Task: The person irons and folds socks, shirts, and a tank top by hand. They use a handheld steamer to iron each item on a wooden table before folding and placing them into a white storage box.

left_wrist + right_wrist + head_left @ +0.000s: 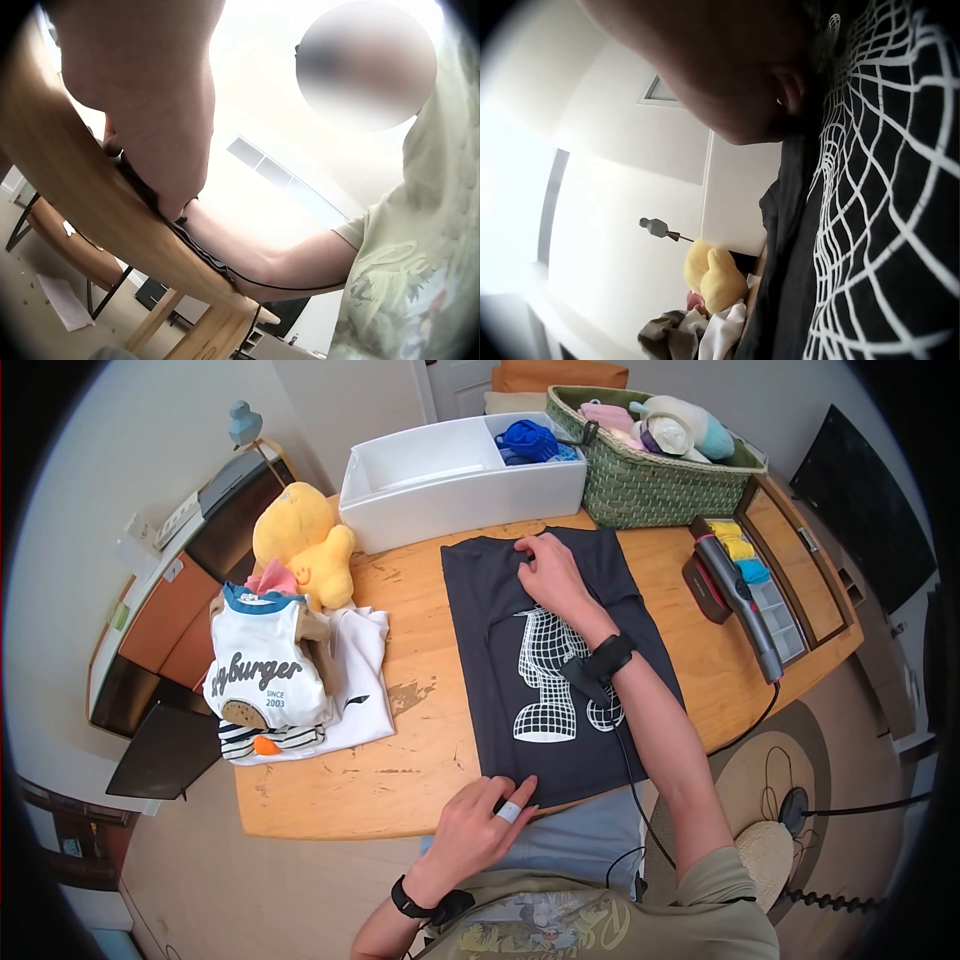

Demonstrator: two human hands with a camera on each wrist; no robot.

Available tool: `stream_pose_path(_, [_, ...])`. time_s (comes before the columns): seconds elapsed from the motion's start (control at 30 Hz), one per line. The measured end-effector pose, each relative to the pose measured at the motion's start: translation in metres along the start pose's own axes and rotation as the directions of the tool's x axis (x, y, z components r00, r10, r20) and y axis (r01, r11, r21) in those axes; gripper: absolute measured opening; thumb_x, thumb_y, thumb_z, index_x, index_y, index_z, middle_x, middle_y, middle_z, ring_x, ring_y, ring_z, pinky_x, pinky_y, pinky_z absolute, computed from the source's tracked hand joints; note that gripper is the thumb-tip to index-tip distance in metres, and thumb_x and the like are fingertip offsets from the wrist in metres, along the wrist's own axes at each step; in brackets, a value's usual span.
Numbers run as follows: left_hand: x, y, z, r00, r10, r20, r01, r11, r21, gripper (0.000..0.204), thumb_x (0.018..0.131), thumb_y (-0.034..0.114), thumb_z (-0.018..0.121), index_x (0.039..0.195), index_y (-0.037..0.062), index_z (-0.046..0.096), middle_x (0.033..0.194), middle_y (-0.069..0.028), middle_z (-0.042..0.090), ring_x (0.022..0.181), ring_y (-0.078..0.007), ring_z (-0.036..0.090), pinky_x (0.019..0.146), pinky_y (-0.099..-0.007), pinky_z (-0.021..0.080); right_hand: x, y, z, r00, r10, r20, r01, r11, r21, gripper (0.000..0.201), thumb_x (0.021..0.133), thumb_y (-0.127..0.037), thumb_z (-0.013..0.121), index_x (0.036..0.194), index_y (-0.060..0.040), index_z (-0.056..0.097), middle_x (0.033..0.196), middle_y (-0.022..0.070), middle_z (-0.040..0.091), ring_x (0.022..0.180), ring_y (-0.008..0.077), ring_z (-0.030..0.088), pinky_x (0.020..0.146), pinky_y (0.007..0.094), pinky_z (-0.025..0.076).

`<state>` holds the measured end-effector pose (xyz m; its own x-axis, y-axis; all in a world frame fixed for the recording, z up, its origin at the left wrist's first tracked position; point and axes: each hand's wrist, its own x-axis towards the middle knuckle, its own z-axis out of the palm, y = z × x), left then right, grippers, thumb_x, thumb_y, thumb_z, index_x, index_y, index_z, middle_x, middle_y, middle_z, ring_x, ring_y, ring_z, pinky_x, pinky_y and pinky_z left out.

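Observation:
A dark garment point(500, 660) with a white grid figure lies in a long panel on the wooden table, its upper part slightly creased. At its far edge, the right hand point(555, 575) pinches the fabric with bent fingers; the forearm crosses over the print. The left hand point(475, 825), a light band on one finger, pinches the near hem by the table's front edge. In the left wrist view the left hand point(150, 112) hides most of the cloth. The right wrist view shows the right hand point(735, 82) against the dark fabric point(787, 225), its fingertips in shadow.
Left on the table point(350, 800) are stacked clothes point(265, 660) and a yellow plush point(300, 540). Behind stand a white divided bin point(460, 505) and a green basket point(640, 490). At right lie a corded styling tool point(740, 595) and a compartment box point(775, 610).

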<state>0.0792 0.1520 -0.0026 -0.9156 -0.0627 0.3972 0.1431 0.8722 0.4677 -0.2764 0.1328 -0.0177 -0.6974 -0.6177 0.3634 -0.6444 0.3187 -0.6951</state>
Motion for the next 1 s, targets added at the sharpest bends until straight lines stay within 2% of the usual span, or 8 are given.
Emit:
stream_pose_path(0.43, [0.0, 0.002, -0.002, 1.0, -0.009, 0.005, 0.009, 1.0, 0.002, 0.04, 0.086, 0.013, 0.08, 0.124, 0.0017, 0.073, 0.092, -0.0065, 0.06, 0.079, -0.0239, 0.06, 0.068, -0.0375, 0.052, -0.01, -0.019, -0.012, 1.0, 0.001, -0.018, -0.005, 0.983, -0.182, 0.032, 0.093, -0.013, 0.067, 0.121, 0.0012, 0.07, 0.129, 0.0221, 0.06, 0.112, 0.0447, 0.066, 0.098, 0.0507, 0.054])
stream_pose_path(0.53, [-0.001, 0.001, -0.003, 1.0, -0.003, 0.016, 0.003, 1.0, -0.006, 0.04, 0.088, 0.015, 0.079, 0.125, 0.0026, 0.072, 0.092, -0.0064, 0.06, 0.079, -0.0242, 0.061, 0.068, -0.0375, 0.052, -0.003, -0.022, -0.023, 0.997, -0.032, -0.063, 0.025, 0.994, -0.107, 0.029, 0.095, -0.018, 0.066, 0.117, 0.0001, 0.071, 0.126, 0.0217, 0.063, 0.11, 0.0429, 0.067, 0.096, 0.0508, 0.055])
stream_pose_path(0.6, [0.002, 0.0, -0.01, 0.999, -0.015, 0.039, 0.017, 0.998, -0.053, 0.039, 0.089, 0.016, 0.079, 0.125, 0.0052, 0.073, 0.091, -0.0064, 0.062, 0.076, -0.0248, 0.063, 0.065, -0.0375, 0.053, 0.005, -0.017, -0.044, 0.998, -0.067, 0.007, 0.067, 0.99, -0.126, 0.028, 0.096, -0.025, 0.066, 0.109, -0.0012, 0.073, 0.114, 0.0209, 0.07, 0.107, 0.0408, 0.069, 0.092, 0.0505, 0.055])
stream_pose_path(0.63, [0.005, 0.0, -0.015, 0.998, -0.021, 0.052, 0.025, 0.997, -0.077, 0.038, 0.089, 0.017, 0.08, 0.125, 0.0065, 0.073, 0.09, -0.0064, 0.062, 0.074, -0.0251, 0.064, 0.064, -0.0374, 0.053, 0.006, -0.017, -0.057, 0.998, -0.053, 0.039, 0.059, 0.985, -0.164, 0.029, 0.096, -0.03, 0.067, 0.101, -0.0015, 0.073, 0.101, 0.0196, 0.074, 0.103, 0.0391, 0.07, 0.089, 0.0499, 0.056])
stream_pose_path(0.73, [0.015, -0.006, -0.03, 0.995, -0.009, 0.099, 0.019, 0.995, -0.101, 0.037, 0.091, 0.018, 0.079, 0.125, 0.007, 0.073, 0.089, -0.0072, 0.064, 0.072, -0.0267, 0.065, 0.063, -0.0381, 0.054, -0.007, -0.03, -0.096, 0.965, 0.203, 0.167, -0.121, 0.908, -0.401, 0.032, 0.096, -0.033, 0.069, 0.092, -0.0019, 0.073, 0.095, 0.0193, 0.074, 0.099, 0.0392, 0.071, 0.089, 0.0497, 0.056])
stream_pose_path(0.77, [0.022, -0.007, -0.036, 0.995, -0.002, 0.103, 0.013, 0.994, -0.109, 0.036, 0.091, 0.017, 0.079, 0.124, 0.0062, 0.073, 0.088, -0.0079, 0.065, 0.072, -0.0279, 0.066, 0.062, -0.0383, 0.054, -0.012, -0.02, -0.101, 0.959, 0.188, 0.211, -0.068, 0.88, -0.471, 0.033, 0.094, -0.034, 0.072, 0.1, -0.002, 0.07, 0.107, 0.02, 0.072, 0.103, 0.0397, 0.07, 0.09, 0.0502, 0.055])
stream_pose_path(0.9, [0.051, -0.014, -0.047, 0.995, 0.075, 0.064, -0.064, 0.984, -0.165, 0.031, 0.091, 0.012, 0.078, 0.122, 0.0057, 0.073, 0.09, -0.0084, 0.065, 0.071, -0.0271, 0.066, 0.061, -0.037, 0.053, -0.034, 0.008, -0.106, 0.937, 0.153, 0.313, 0.026, 0.866, -0.5, 0.044, 0.093, -0.031, 0.075, 0.122, -0.0033, 0.058, 0.126, 0.0194, 0.06, 0.11, 0.0424, 0.066, 0.09, 0.0514, 0.055])
stream_pose_path(1.0, [0.08, -0.014, -0.053, 0.992, 0.053, 0.116, -0.027, 0.976, -0.216, 0.029, 0.093, 0.011, 0.077, 0.121, 0.0057, 0.073, 0.091, -0.0089, 0.065, 0.069, -0.0257, 0.065, 0.061, -0.0357, 0.053, -0.036, 0.028, -0.106, 0.957, 0.074, 0.279, 0.06, 0.895, -0.443, 0.035, 0.094, -0.028, 0.072, 0.116, -0.0023, 0.061, 0.12, 0.019, 0.062, 0.108, 0.0418, 0.066, 0.09, 0.0516, 0.054])
